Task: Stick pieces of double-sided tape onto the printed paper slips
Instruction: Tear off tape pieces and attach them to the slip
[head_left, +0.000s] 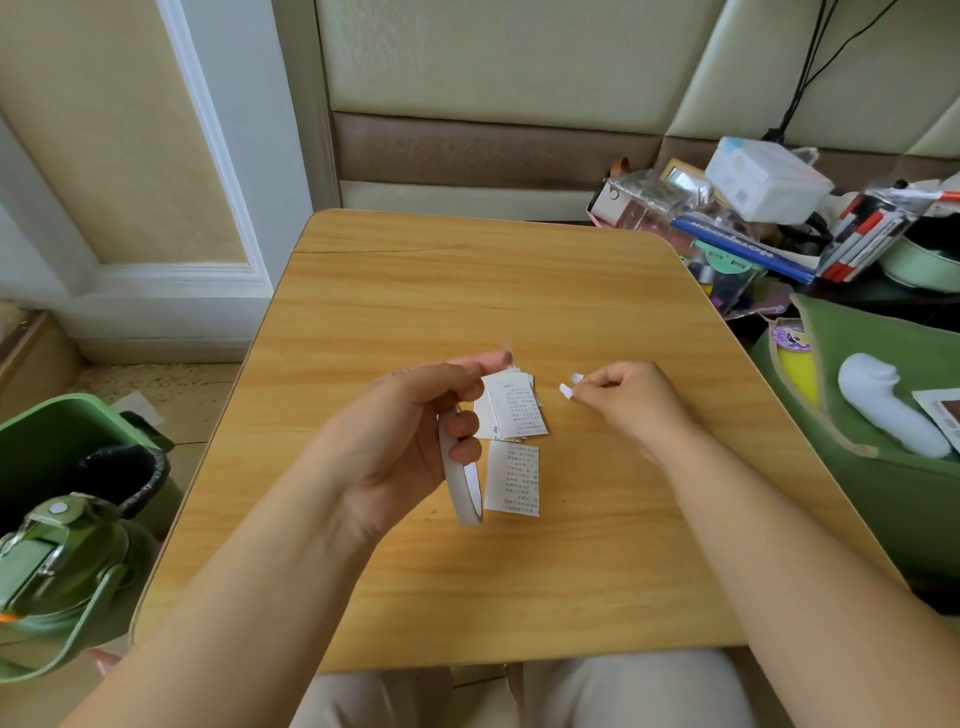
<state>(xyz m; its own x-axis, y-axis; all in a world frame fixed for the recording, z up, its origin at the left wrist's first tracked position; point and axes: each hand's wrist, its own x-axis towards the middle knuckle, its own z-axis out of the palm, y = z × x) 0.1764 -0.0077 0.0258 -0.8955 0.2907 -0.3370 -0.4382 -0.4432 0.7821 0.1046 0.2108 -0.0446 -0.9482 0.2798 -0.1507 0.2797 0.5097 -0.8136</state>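
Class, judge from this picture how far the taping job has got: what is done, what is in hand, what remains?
Done: none visibly. In hand: the left hand grips the tape roll; the right hand pinches a torn tape piece. Left: the single slip and the slip pile show no tape.

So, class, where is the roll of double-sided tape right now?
In the head view, the tape roll is held in the left hand above the wooden table, just left of the single printed slip.
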